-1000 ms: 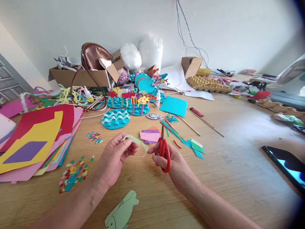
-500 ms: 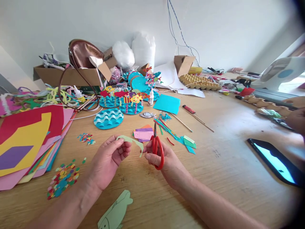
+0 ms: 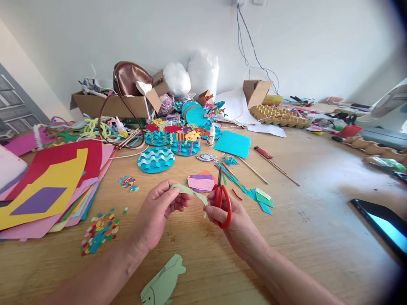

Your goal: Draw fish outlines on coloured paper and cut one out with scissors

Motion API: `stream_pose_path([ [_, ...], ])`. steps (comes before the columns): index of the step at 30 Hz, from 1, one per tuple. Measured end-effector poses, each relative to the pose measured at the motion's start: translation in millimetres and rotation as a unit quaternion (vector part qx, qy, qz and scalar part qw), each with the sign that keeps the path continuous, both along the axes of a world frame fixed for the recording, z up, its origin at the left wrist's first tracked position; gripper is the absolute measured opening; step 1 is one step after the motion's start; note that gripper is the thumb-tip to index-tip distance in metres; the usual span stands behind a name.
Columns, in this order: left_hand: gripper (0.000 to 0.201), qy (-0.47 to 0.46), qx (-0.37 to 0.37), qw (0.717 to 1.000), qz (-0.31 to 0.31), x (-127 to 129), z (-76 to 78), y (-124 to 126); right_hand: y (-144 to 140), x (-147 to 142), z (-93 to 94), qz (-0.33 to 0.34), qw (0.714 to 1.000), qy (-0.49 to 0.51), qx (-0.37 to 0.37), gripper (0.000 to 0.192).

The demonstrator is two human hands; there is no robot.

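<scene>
My left hand (image 3: pixel 159 207) is closed, pinching one end of a thin pale-green paper scrap (image 3: pixel 184 189) between thumb and finger. In my right hand (image 3: pixel 233 216) are red-handled scissors (image 3: pixel 223 203), their dark blades pointing up and away from me. The thumb and finger of that hand also meet the scrap's other end. Below, on the table, lies a pale-green paper fish (image 3: pixel 164 280) with drawn lines, partly cut off by the frame's bottom edge. Just behind the hands rests a small stack of pink, purple and orange paper pieces (image 3: pixel 201 182).
Coloured paper sheets (image 3: pixel 47 199) and punched dots (image 3: pixel 100 231) lie at left. Behind stand blue wavy bases (image 3: pixel 155 160), a glue bottle (image 3: pixel 211 135) and a cardboard box (image 3: pixel 108 105). To the right are a stick (image 3: pixel 254 170), a cutter (image 3: pixel 263 152) and a phone (image 3: pixel 381 224).
The view has turned left, shifting everything rightward in the picture. My right fingers now touch the scrap's far end. The blurred hand at the right edge has gone out of view.
</scene>
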State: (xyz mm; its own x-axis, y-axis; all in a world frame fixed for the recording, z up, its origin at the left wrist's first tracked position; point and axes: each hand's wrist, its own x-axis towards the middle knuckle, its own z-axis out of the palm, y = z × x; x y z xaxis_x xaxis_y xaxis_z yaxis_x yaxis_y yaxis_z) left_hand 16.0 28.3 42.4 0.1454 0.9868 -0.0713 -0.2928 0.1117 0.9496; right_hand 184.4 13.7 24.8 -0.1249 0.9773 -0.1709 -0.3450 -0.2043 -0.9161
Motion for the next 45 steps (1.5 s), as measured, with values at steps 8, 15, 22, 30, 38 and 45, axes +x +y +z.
stream_pose_path([
  [8,0.015,0.025,0.010,0.999,0.018,-1,-0.2,1,0,-1,0.7,0.005,1.000,-0.019,0.013,0.025],
  [15,0.012,0.033,0.014,0.999,0.035,-2,-1.3,4,-4,5,-2.2,-0.004,0.993,-0.092,0.069,0.021],
  [22,0.018,0.009,-0.004,0.998,0.060,-1,-2.0,6,-16,2,6.3,0.132,0.971,-0.169,0.108,0.039],
  [30,0.017,-0.035,-0.012,0.996,0.078,2,0.6,2,-21,-10,17.9,0.198,0.949,-0.245,0.027,0.042],
  [38,0.014,-0.015,-0.015,0.997,0.070,9,1.4,-5,-22,-11,15.6,0.183,0.960,-0.212,0.009,0.042],
  [45,0.014,-0.005,-0.024,0.998,0.058,13,-0.8,-8,-22,-12,13.5,0.189,0.964,-0.186,-0.003,0.040],
])
